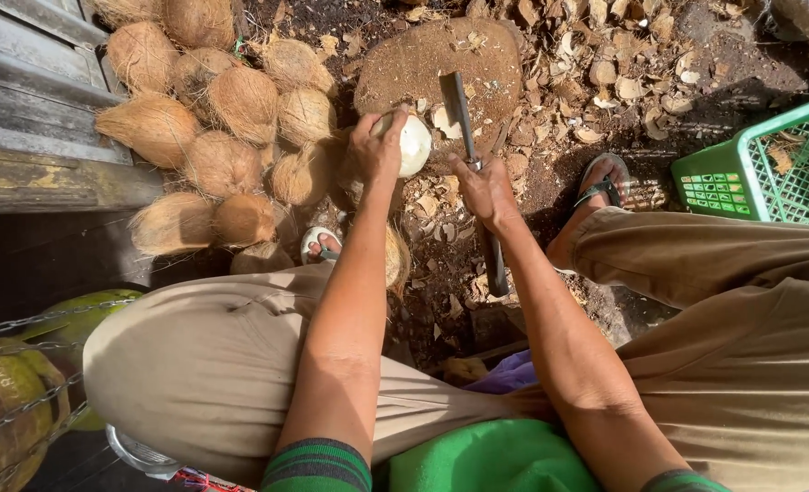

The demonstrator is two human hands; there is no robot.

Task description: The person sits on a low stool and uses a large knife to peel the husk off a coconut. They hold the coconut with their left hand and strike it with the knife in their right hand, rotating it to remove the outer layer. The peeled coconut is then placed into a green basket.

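- Coconut [414, 143]: pale and peeled, it sits on the far side of the left hand [377, 146], whose fingers wrap over its near and left flank and grasp it. Only its right half shows past the knuckles.
- It rests at the near edge of a round brown block [441, 64], beyond both hands.
- Right hand [485, 189]: clenched around the handle of a knife [457, 107]. The flat dark blade runs up and away from the fist, its tip over the block.
- The blade stands just right of the coconut, close beside it; I cannot tell whether they touch.
- The two hands are near each other, the left a little farther out, with the coconut between the left palm and the blade.
- Left of the left hand lies a heap of brown husked nuts [222, 118], just beside the wrist.
- Right of the right hand, husk chips [605, 73] litter the ground, and a sandalled foot [600, 187] stands near.
- Farther right, well apart, is a green crate [751, 173].
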